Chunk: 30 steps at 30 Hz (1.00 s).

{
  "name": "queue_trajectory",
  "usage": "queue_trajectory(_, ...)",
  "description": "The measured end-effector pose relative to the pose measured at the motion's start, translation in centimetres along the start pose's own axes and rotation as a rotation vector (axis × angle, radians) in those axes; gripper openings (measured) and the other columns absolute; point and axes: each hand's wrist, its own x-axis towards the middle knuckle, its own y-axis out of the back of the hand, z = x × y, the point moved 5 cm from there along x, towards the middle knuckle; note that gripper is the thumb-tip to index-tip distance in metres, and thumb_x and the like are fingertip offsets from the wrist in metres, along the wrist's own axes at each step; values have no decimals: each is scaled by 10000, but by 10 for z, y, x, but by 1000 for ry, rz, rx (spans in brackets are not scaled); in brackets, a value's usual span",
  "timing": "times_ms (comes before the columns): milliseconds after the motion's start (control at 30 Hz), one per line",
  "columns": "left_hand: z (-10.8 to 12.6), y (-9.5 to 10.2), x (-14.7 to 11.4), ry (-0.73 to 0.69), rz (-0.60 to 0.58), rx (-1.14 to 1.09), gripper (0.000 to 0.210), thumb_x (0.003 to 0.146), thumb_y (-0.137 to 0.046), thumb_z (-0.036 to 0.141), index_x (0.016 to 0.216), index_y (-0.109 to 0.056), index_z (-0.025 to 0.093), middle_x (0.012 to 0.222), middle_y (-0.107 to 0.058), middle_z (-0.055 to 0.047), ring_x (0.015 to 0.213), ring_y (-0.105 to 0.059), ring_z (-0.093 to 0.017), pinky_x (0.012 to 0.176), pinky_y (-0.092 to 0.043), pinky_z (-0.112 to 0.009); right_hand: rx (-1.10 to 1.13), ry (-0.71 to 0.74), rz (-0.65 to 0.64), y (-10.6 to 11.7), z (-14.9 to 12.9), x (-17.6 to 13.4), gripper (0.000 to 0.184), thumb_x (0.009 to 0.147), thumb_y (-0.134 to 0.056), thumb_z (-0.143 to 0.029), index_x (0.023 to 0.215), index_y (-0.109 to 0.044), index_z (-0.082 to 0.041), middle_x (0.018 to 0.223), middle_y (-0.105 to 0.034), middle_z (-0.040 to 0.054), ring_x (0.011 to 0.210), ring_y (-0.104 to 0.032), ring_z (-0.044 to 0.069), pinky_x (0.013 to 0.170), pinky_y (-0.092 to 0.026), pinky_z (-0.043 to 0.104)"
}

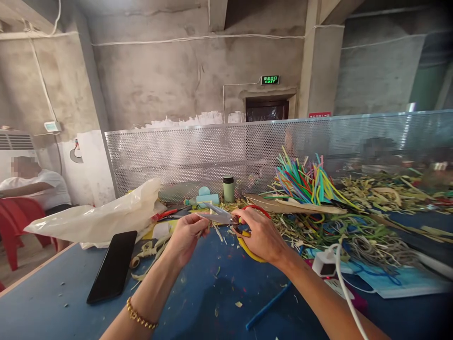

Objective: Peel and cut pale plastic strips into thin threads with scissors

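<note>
My right hand grips a pair of scissors with one red and one yellow handle loop. Their metal blades are spread and point left, toward my left hand. The fingertips of that hand are pinched close to the blade tips, around a thin, pale piece too small to name. Small plant scraps lie on the blue table just beyond my hands.
To the left lie a black phone and a white plastic bag. A green bottle stands ahead, before a perforated metal screen. On the right are colourful pipe cleaners, dried leaf strips, a white charger and a blue mask.
</note>
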Motion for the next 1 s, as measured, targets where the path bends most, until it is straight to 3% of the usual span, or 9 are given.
queue_trajectory(1000, -2, -10, -6, 12, -72, -34, 191, 614, -799, 240, 733, -721, 114, 621, -602, -29, 542, -490, -97, 545, -340, -252, 28, 4, -3, 2, -6, -4, 379, 795, -612, -143, 1168, -570, -201, 958, -629, 67, 884, -578, 212, 795, -468, 342)
